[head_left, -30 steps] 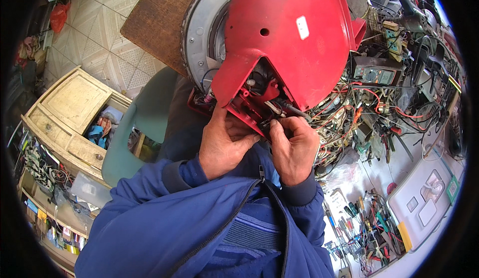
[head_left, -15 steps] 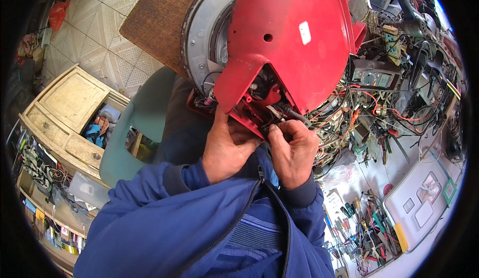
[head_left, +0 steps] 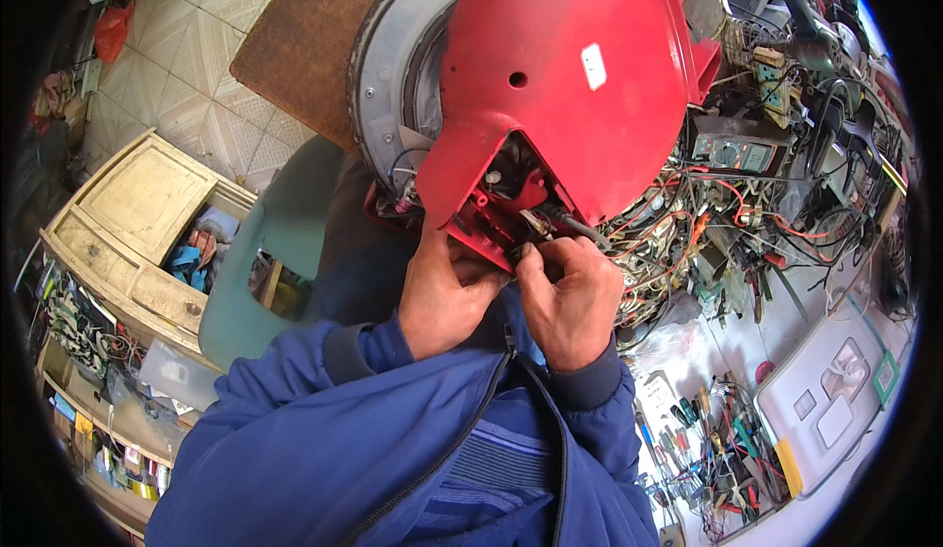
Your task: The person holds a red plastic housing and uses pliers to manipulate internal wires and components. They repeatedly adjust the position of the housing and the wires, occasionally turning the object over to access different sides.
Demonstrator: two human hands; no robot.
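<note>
A large red plastic appliance housing point(head_left: 580, 85) lies tilted in front of me, with a round grey metal rim point(head_left: 375, 81) at its left. In its near corner an opening point(head_left: 506, 179) shows wires, red inner posts and a dark power cord point(head_left: 582, 227). My left hand point(head_left: 440, 297) grips the lower left edge of this corner, its thumb along the outside and the other fingers partly hidden beneath. At the opening's lower right edge my right hand point(head_left: 575, 301) is closed in a pinch, thumb against curled fingers. What lies between its fingertips is too small to tell.
Behind the housing is a brown wooden board point(head_left: 295, 56). Tangled wires point(head_left: 648, 243) and a multimeter point(head_left: 732, 152) crowd the right side, above several screwdrivers and pliers point(head_left: 727, 449). A green chair point(head_left: 280, 233) and an open-drawered wooden cabinet point(head_left: 138, 203) stand left.
The housing has shifted slightly to the left. My right hand has moved a little left along the opening's edge, still pinching; my left hand keeps its grip.
</note>
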